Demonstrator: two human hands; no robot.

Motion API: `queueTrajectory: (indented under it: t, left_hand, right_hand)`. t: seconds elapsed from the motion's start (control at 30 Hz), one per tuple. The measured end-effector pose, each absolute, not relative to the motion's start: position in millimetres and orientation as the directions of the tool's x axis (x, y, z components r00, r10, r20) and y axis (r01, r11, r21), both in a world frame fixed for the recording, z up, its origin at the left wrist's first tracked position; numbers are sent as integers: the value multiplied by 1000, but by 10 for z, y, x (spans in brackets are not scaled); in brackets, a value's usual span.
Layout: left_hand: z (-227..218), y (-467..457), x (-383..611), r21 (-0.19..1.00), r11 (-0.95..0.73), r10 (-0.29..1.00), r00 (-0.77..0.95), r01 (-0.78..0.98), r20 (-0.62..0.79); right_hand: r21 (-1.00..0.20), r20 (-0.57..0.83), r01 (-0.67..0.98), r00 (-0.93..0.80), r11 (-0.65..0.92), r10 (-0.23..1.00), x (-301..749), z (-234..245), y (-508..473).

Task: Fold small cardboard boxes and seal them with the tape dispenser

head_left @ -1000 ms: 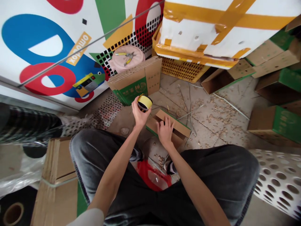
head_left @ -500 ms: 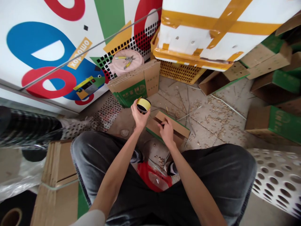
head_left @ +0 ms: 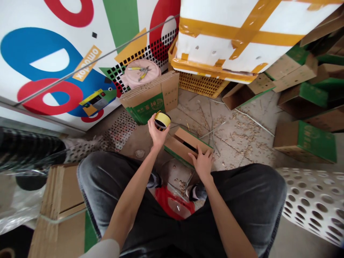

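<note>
My left hand (head_left: pixel 158 134) is closed round a roll of yellow tape (head_left: pixel 162 119), held up a little above the floor. A green and brown cardboard box (head_left: pixel 179 143) lies between my feet, its top flaps folded in with a dark gap between them. Spread fingers of my right hand (head_left: pixel 203 163) rest on the flaps toward the box's right end. Behind the tape leans a stack of flattened cartons (head_left: pixel 150 96).
Pliers (head_left: pixel 142 72) lie on a pink round lid (head_left: pixel 137 79). A taped white foam box (head_left: pixel 215 43) sits on a yellow crate (head_left: pixel 202 84). Made-up cartons (head_left: pixel 305 141) lie at the right. A red object (head_left: pixel 172 202) is between my feet. Bundled flat cartons (head_left: pixel 63 193) stand left.
My right hand has moved from the middle of the box to its right end, and its fingers have spread over the flaps, which now lie flatter. The left hand still holds the tape.
</note>
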State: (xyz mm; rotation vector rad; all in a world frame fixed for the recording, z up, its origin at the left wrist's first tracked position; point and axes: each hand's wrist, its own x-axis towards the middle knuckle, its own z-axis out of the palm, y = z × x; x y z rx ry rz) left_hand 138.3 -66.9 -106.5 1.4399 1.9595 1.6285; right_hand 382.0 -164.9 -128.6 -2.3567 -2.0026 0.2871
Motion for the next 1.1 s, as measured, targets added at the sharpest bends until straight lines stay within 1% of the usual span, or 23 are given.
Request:
queueTrajectory:
  t: [0.1, 0.27, 0.33, 0.43, 0.53, 0.6, 0.63, 0.7, 0.73, 0.83, 0.93, 1.1]
  left_hand:
    - [-1050, -688, 1401, 850, -126, 797, -459, 511, 394]
    - [-1051, -722, 1474, 845, -161, 799, -435, 510, 415]
    - [-1042, -729, 1490, 840, -181, 794, -428, 511, 432]
    - [-1024, -739, 1497, 834, -183, 797, -418, 520, 436]
    - [-1019, -750, 1495, 825, -165, 798, -419, 540, 434]
    - [-1023, -755, 1496, 819, -173, 789, -421, 547, 448]
    - [-1026, -758, 1498, 816, -181, 785, -419, 549, 456]
    - [-1029, -762, 1502, 813, -199, 779, -415, 548, 471]
    - [-1029, -765, 1505, 811, -206, 778, -411, 547, 475]
    - [-1029, -772, 1517, 801, -232, 785, -380, 552, 489]
    - [-1059, -773, 1543, 777, -276, 808, -301, 566, 507]
    - [-1214, -789, 1649, 722, -348, 834, -155, 598, 530]
  right_hand:
    - [-150, -131, 975, 144, -163, 981, 3824, -1292, -1639]
    - [-149, -152, 960, 216, -239, 964, 3790, -1261, -1627]
    - [-131, -116, 970, 189, -204, 975, 3749, -1268, -1609]
    - [-123, -67, 990, 65, -73, 996, 3705, -1310, -1577]
    - [-214, -57, 974, -88, 74, 995, 3747, -1370, -1549]
    - [-331, -64, 932, -180, 149, 982, 3818, -1403, -1515]
    - [-400, -82, 904, -201, 152, 976, 3857, -1415, -1487]
    - [-510, -141, 854, -203, 105, 969, 3924, -1427, -1406]
    - [-543, -172, 837, -197, 74, 965, 3949, -1426, -1355]
    - [-579, -236, 815, -207, 34, 949, 3994, -1399, -1204]
    - [-619, -291, 785, -220, -8, 931, 4014, -1334, -1104]
    - [-709, -398, 691, -225, -142, 889, 4056, -1113, -940]
